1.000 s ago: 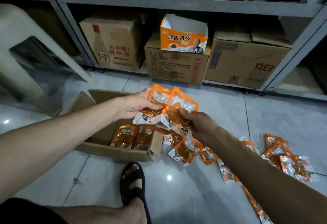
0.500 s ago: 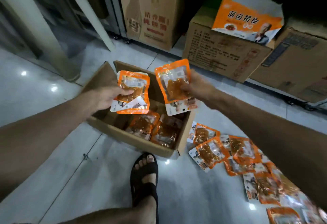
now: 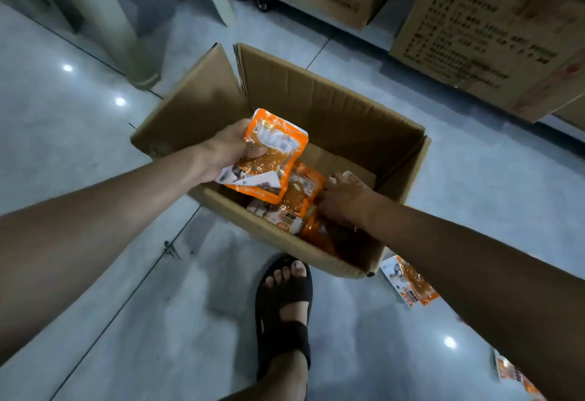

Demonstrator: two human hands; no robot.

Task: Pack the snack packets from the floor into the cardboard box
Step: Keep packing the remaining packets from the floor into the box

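Note:
An open cardboard box point(image 3: 332, 96) stands on the tiled floor in front of me. My left hand point(image 3: 221, 153) holds an orange snack packet point(image 3: 272, 153) over the box's near left corner. My right hand point(image 3: 345, 204) reaches down inside the box and grips the edge of another orange packet point(image 3: 300, 191), which lies on top of several packets in there. Beside the box's near right corner, a loose packet point(image 3: 408, 283) lies on the floor. Another one point(image 3: 512, 375) is at the lower right, partly hidden by my right arm.
My foot in a black sandal point(image 3: 285, 305) stands just in front of the box. Large cartons point(image 3: 493, 30) sit on a low shelf behind the box. A pale plastic stool leg point(image 3: 104, 20) stands at the far left.
My right hand has gone down into the box with its packet. My left hand has moved its packet over the box. The view has tilted down, closer to the box.

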